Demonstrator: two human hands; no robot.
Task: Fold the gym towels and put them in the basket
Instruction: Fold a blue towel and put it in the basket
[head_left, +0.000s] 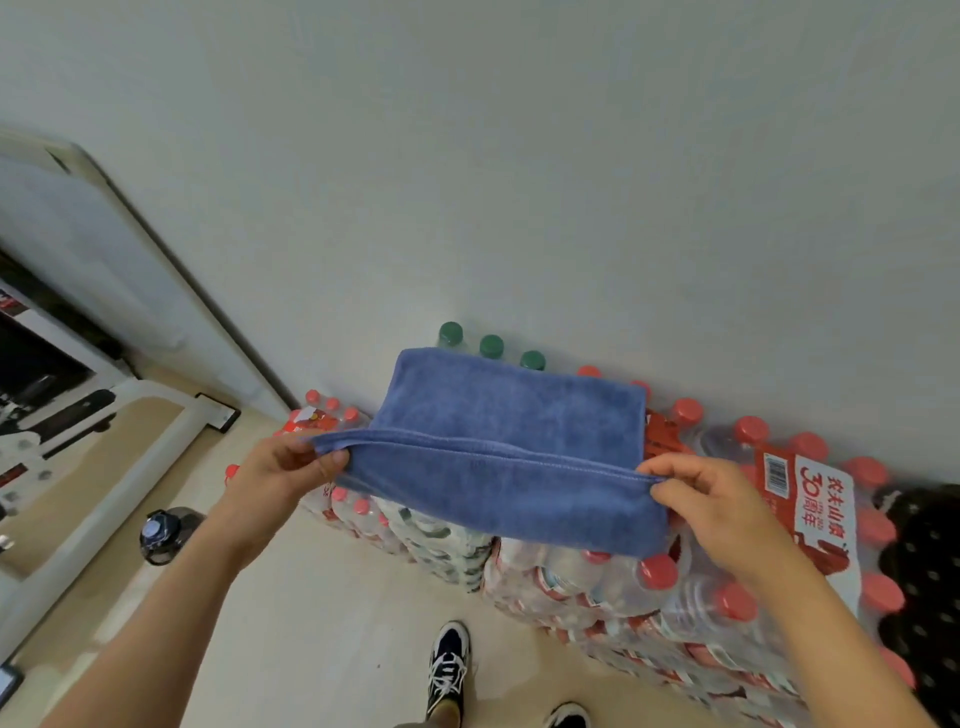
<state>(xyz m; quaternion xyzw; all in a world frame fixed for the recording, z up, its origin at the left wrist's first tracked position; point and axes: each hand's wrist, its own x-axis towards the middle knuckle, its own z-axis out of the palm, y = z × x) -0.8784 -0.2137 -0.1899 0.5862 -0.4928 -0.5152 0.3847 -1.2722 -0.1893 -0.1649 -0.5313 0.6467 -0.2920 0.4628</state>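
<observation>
A blue gym towel (509, 415) lies doubled over on top of stacked packs of bottled water (613, 582). Its far half rests flat on the bottle caps and its near half hangs over the front. My left hand (280, 473) pinches the towel's stitched edge at the left corner. My right hand (706, 499) pinches the same edge at the right corner. The edge is stretched straight between both hands. No basket is in view.
Shrink-wrapped packs of red-capped bottles run along the white wall (519, 182), with green-capped bottles (491, 345) behind the towel. A black dotted bag (919, 571) sits at the far right. A dark water bottle (161, 535) stands on the beige floor at left, near a white frame (119, 499). My shoes (449, 665) are below.
</observation>
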